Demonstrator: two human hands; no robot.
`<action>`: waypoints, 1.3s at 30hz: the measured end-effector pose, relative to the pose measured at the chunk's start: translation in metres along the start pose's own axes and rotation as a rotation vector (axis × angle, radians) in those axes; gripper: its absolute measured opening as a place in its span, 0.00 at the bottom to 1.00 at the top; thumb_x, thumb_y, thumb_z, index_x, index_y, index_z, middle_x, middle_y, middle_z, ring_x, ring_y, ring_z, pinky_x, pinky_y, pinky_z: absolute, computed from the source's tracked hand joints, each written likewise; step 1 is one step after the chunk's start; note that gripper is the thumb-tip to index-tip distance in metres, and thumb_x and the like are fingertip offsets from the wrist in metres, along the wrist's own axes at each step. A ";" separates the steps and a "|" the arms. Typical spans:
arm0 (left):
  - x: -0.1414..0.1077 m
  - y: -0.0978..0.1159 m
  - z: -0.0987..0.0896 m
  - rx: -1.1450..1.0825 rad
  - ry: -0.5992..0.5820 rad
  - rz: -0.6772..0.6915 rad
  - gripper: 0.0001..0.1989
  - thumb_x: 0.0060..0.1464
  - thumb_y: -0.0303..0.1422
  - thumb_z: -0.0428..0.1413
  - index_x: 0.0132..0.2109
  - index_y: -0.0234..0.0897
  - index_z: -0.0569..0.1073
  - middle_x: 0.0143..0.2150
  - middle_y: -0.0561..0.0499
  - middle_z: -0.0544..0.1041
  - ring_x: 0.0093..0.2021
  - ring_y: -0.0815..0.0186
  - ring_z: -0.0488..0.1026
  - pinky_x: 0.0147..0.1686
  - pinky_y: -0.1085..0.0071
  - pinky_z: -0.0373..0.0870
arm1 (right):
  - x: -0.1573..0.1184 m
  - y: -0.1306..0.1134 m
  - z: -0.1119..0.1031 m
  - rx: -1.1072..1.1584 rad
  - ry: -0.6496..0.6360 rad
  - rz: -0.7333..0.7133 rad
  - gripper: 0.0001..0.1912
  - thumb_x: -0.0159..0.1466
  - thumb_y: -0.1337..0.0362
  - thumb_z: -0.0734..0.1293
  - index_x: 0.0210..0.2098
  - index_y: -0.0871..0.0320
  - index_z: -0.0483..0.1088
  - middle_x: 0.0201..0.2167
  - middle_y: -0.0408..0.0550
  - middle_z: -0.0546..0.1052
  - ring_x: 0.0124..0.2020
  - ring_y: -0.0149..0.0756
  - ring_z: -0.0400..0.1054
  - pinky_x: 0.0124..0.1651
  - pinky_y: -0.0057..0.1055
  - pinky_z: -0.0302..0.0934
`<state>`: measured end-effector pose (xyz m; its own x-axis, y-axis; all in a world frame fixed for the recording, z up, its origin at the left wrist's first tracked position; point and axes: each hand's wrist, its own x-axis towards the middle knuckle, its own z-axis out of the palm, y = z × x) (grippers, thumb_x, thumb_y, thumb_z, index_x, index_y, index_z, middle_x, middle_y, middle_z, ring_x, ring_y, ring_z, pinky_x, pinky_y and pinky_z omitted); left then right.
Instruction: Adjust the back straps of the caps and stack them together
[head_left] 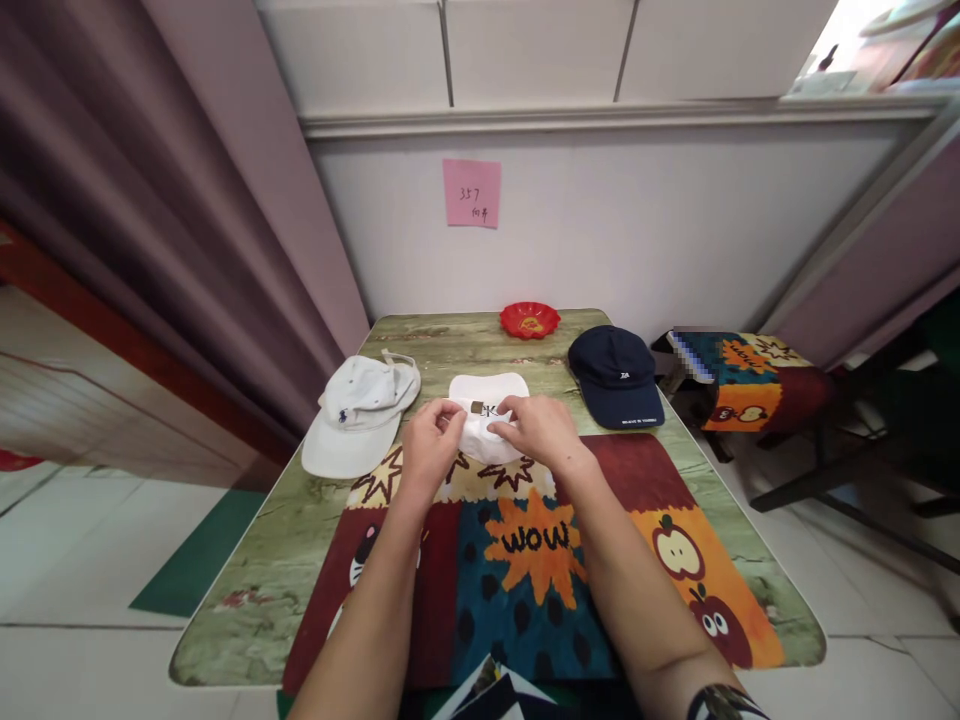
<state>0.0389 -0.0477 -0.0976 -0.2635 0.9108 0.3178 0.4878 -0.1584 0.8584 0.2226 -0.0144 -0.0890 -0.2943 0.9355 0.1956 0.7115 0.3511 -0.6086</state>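
Observation:
A white cap with dark letters lies at the middle of the table, its brim toward the wall. A small brown square piece shows over its front. My left hand is at the cap's left side, thumb and forefinger pinched beside the brown piece; what they grip is too small to make out. At the right side, my right hand reaches over the cap with thumb and fingers apart, fingertips near the letters. A pale cap sits to the left, and a navy cap to the right.
A red scalloped dish stands at the back edge of the wood-patterned table. A colourful mat lies under my forearms. Behind is a wall with a pink note. A stool with a patterned cover stands at the right.

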 end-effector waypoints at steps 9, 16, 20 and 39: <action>0.009 -0.005 0.014 -0.228 -0.043 -0.172 0.10 0.39 0.31 0.65 0.33 0.38 0.77 0.26 0.53 0.74 0.25 0.66 0.67 0.29 0.70 0.62 | 0.007 0.016 0.008 0.203 0.044 -0.057 0.14 0.64 0.67 0.62 0.43 0.53 0.78 0.38 0.50 0.81 0.38 0.42 0.73 0.46 0.37 0.60; 0.009 -0.013 0.022 -0.287 -0.087 -0.263 0.11 0.35 0.30 0.67 0.31 0.37 0.77 0.23 0.53 0.74 0.24 0.66 0.69 0.27 0.71 0.63 | 0.016 0.022 0.038 0.665 -0.031 0.069 0.13 0.60 0.67 0.61 0.37 0.56 0.78 0.28 0.43 0.77 0.23 0.30 0.66 0.32 0.28 0.61; 0.002 -0.008 0.024 -0.365 -0.101 -0.309 0.13 0.34 0.33 0.68 0.31 0.35 0.76 0.24 0.53 0.74 0.24 0.68 0.68 0.26 0.72 0.62 | 0.017 0.018 0.042 0.840 -0.039 0.086 0.10 0.59 0.66 0.62 0.35 0.58 0.76 0.28 0.41 0.76 0.24 0.27 0.66 0.29 0.25 0.61; -0.009 0.024 0.024 -0.608 -0.092 -0.289 0.15 0.37 0.34 0.69 0.30 0.36 0.70 0.24 0.57 0.71 0.23 0.72 0.68 0.27 0.73 0.64 | 0.010 0.007 0.021 0.929 -0.067 0.011 0.10 0.57 0.59 0.69 0.34 0.59 0.72 0.27 0.41 0.74 0.24 0.28 0.68 0.30 0.26 0.61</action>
<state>0.0729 -0.0509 -0.0898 -0.2277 0.9733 0.0291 -0.1533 -0.0654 0.9860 0.2118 -0.0034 -0.1073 -0.3476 0.9241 0.1588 -0.0728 0.1422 -0.9872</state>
